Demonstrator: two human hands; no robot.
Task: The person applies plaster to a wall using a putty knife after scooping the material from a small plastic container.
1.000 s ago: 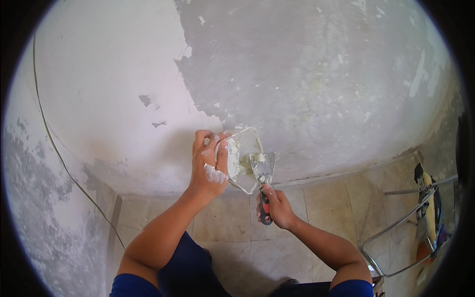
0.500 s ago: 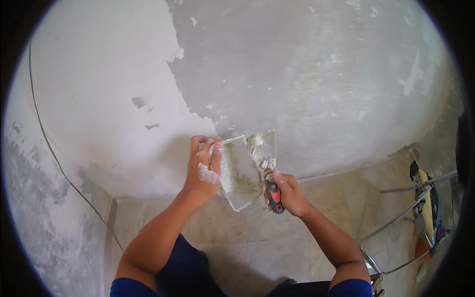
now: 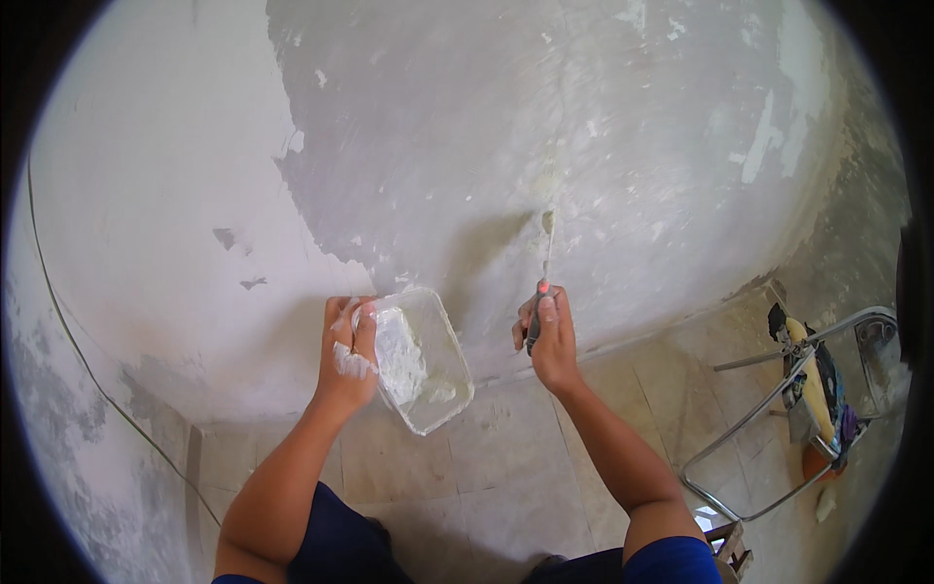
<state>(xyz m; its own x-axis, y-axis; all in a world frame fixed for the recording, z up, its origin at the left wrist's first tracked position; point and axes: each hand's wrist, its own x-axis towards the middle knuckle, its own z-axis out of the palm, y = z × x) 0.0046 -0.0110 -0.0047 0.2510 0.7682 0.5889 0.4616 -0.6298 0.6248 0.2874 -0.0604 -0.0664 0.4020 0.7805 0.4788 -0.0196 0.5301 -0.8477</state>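
Observation:
My left hand [image 3: 346, 350], smeared with white paste, grips the left edge of a translucent plastic tub [image 3: 457, 370] containing white paste [image 3: 399, 355]. To its right, my right hand [image 3: 553, 346] is closed around the dark-and-red handle of a putty knife [image 3: 541, 297]. The blade points up, seen nearly edge-on, with some paste on it and a shadow to its left. It is close to the grey wall [image 3: 623, 156]; I cannot tell whether it touches. The wall has a white coated area [image 3: 156, 165] on the left.
At the right, a metal-framed folded chair [image 3: 739, 438] holds cloths and padding [image 3: 817, 389], with an orange object [image 3: 819, 465] beneath. A wooden item [image 3: 732, 550] sits near my right elbow. A cable [image 3: 97, 380] runs down the left wall to the tiled floor [image 3: 496, 506].
The putty knife has left the tub, rising toward the grey wall and turning edge-on. My left hand and the tub have moved left and down in view, and the view has shifted rightward.

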